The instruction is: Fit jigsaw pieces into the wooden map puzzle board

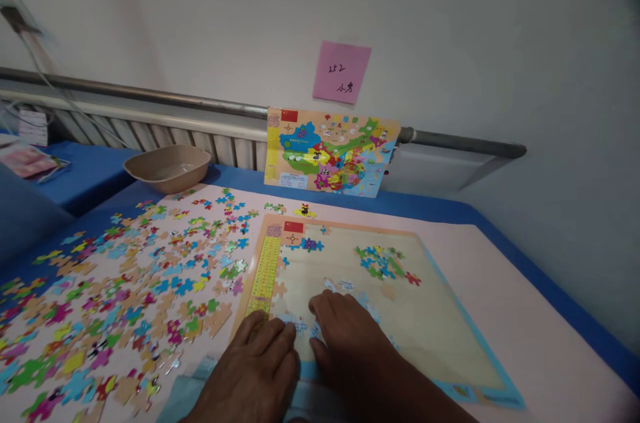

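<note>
Both my hands rest flat, fingers together, on the near-left corner of the puzzle board [440,316]: left hand [253,370] beside the yellow edge strip [265,270], right hand [350,336] pressing on pale blue pieces [303,326] between the two hands; neither pinches anything. Loose pieces [125,290] cover the surface [525,316] to the left. At the far edge, a reference map [330,151] leans on the wall, with a beige bowl [167,168] to its left.
</note>
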Motion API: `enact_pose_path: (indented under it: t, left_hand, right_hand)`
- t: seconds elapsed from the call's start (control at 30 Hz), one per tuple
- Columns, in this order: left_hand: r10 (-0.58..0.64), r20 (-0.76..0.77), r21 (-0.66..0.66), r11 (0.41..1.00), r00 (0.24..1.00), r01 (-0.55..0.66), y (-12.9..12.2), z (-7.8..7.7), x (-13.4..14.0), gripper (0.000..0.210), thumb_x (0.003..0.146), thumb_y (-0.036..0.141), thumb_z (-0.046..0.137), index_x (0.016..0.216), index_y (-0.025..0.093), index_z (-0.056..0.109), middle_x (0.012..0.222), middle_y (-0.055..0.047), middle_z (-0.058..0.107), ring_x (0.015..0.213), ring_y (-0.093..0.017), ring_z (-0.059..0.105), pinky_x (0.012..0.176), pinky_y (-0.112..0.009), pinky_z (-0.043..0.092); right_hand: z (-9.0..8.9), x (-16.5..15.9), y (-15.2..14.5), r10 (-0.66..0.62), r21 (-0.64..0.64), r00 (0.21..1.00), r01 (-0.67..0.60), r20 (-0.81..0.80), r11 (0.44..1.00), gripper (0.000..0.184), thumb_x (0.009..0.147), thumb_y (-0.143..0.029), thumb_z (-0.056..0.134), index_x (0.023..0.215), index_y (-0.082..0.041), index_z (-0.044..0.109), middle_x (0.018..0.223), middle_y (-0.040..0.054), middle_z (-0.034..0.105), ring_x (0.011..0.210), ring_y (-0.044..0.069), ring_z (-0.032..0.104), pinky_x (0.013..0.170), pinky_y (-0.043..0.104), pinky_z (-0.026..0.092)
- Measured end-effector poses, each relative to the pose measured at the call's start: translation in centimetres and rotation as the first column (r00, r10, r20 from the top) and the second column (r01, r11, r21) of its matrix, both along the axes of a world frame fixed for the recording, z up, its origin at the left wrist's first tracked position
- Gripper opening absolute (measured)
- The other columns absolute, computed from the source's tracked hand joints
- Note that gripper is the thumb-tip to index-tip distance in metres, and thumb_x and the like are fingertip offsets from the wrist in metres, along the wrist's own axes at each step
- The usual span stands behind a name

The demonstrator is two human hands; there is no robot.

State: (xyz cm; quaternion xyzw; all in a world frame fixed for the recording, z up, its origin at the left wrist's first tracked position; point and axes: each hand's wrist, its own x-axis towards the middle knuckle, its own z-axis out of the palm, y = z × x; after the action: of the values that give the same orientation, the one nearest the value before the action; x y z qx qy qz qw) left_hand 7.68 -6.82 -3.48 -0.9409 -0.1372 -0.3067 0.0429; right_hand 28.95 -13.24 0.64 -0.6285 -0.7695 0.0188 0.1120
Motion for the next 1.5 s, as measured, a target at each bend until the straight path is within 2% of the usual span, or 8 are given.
enact_pose_path:
  t: [0.2,0.43,0.67,0.87,0.97,1.2,1.37,1.5]
  left_hand:
    - [-0.007,0.011,0.008,1.000,1.000,0.007,0.0,0.7,0.1,0.052,0.106,0.068,0.052,0.099,0.020,0.070,0.116,-0.006,0.078,0.108,-0.026,0.065,0.111,-0.046,0.035]
    - [-0.009,-0.028,-0.007,1.000,1.000,0.009,0.0,0.5,-0.1,0.049,0.101,0.068,0.061,0.100,0.020,0.070,0.118,-0.007,0.077,0.110,-0.026,0.064,0.112,-0.047,0.035]
    - [-0.001,0.022,-0.024,1.000,1.000,0.001,-0.1,0.4,0.1,0.051,0.105,0.069,0.055,0.098,0.021,0.070,0.116,-0.007,0.077,0.108,-0.026,0.064,0.112,-0.046,0.037]
    - [-0.002,0.028,-0.013,1.000,1.000,0.003,0.0,1.0,0.2,0.055,0.108,0.070,0.047,0.098,0.021,0.070,0.113,-0.005,0.078,0.106,-0.025,0.065,0.111,-0.045,0.034]
    - [-0.005,0.016,-0.014,1.000,1.000,0.006,0.0,1.1,0.3,0.054,0.107,0.070,0.049,0.098,0.020,0.070,0.114,-0.005,0.078,0.106,-0.025,0.065,0.111,-0.045,0.034]
    - [-0.007,0.007,-0.031,0.999,1.000,0.007,0.0,0.9,0.3,0.052,0.108,0.068,0.050,0.099,0.020,0.069,0.116,-0.006,0.078,0.108,-0.025,0.065,0.112,-0.047,0.033]
    - [-0.008,-0.005,-0.028,1.000,1.000,0.008,0.0,0.9,0.2,0.052,0.107,0.068,0.053,0.097,0.019,0.069,0.116,-0.006,0.078,0.108,-0.025,0.065,0.112,-0.046,0.033]
    - [-0.013,-0.010,-0.021,1.000,1.000,0.013,-0.1,1.1,0.1,0.050,0.105,0.067,0.057,0.099,0.019,0.069,0.117,-0.006,0.078,0.109,-0.025,0.065,0.112,-0.046,0.032]
  right_hand:
    - [0.2,0.2,0.5,0.109,-0.037,0.994,-0.108,0.001,0.993,0.041,0.076,0.003,0.056,0.113,-0.015,0.063,0.107,0.0113,0.065,0.099,0.031,0.058,0.092,0.044,0.049]
    - [-0.6,0.6,1.1,0.218,-0.044,0.976,-0.217,0.012,0.975,0.037,0.082,0.006,0.057,0.112,-0.017,0.060,0.111,0.0100,0.063,0.102,0.029,0.058,0.094,0.041,0.049]
    - [-1.1,0.8,1.5,0.230,-0.042,0.973,-0.230,-0.001,0.972,0.032,0.087,0.006,0.053,0.109,-0.015,0.064,0.105,0.0099,0.066,0.095,0.028,0.057,0.092,0.041,0.047]
    - [-0.3,0.7,1.2,0.213,-0.071,0.975,-0.217,-0.060,0.974,0.037,0.085,0.010,0.051,0.110,-0.015,0.064,0.105,0.0083,0.067,0.095,0.027,0.057,0.095,0.040,0.046]
    - [0.0,0.7,1.0,0.231,-0.090,0.972,-0.235,-0.048,0.968,0.035,0.087,0.009,0.054,0.108,-0.016,0.062,0.106,0.0081,0.067,0.095,0.027,0.056,0.093,0.040,0.046]
    - [-0.4,0.8,1.2,0.222,-0.063,0.968,-0.230,-0.114,0.971,0.038,0.083,0.015,0.053,0.102,-0.018,0.058,0.103,0.0056,0.064,0.091,0.024,0.055,0.083,0.035,0.044]
    - [-0.7,0.9,1.2,0.280,-0.065,0.960,-0.281,-0.029,0.958,0.030,0.086,0.011,0.064,0.095,-0.017,0.059,0.101,0.0064,0.064,0.090,0.025,0.054,0.081,0.037,0.042]
    - [-0.5,1.1,0.9,0.251,-0.102,0.963,-0.260,-0.097,0.960,0.028,0.090,0.006,0.076,0.092,-0.016,0.060,0.102,0.0056,0.066,0.092,0.023,0.056,0.083,0.035,0.045]
